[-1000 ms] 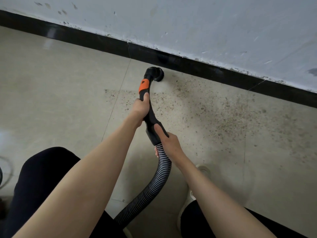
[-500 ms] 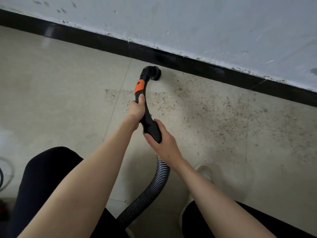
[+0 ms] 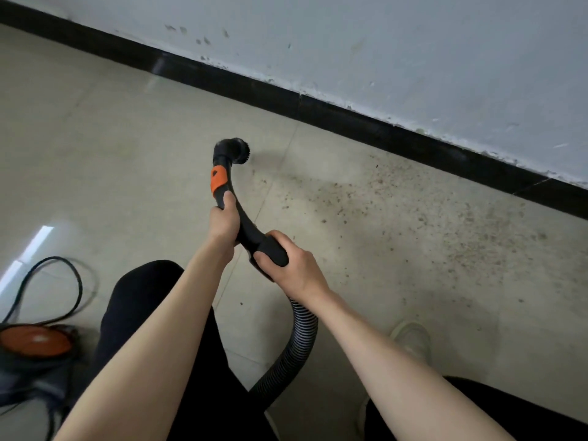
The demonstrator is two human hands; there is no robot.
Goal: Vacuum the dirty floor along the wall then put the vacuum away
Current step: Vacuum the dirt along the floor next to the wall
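Observation:
A black curved vacuum handle [image 3: 241, 221] with an orange band ends in a round brush nozzle [image 3: 234, 151] resting on the beige tiled floor, a short way from the black skirting [image 3: 350, 117]. My left hand [image 3: 224, 221] grips the handle just below the orange band. My right hand [image 3: 286, 262] grips its thick lower end, where the ribbed grey hose [image 3: 292, 348] begins and runs down between my legs. Dark specks of dirt [image 3: 429, 214] cover the tiles to the right of the nozzle, along the wall.
The vacuum body [image 3: 31, 348] with an orange top sits at the lower left, a black cable [image 3: 54, 291] looped beside it. My black-clad knees fill the bottom of the view, and a white shoe [image 3: 410, 338] stands on the floor at the right.
The view has swung left, bringing the vacuum body and cable into sight. The nozzle has pulled back from the skirting. My right hand has moved up from the hose onto the handle's thick end.

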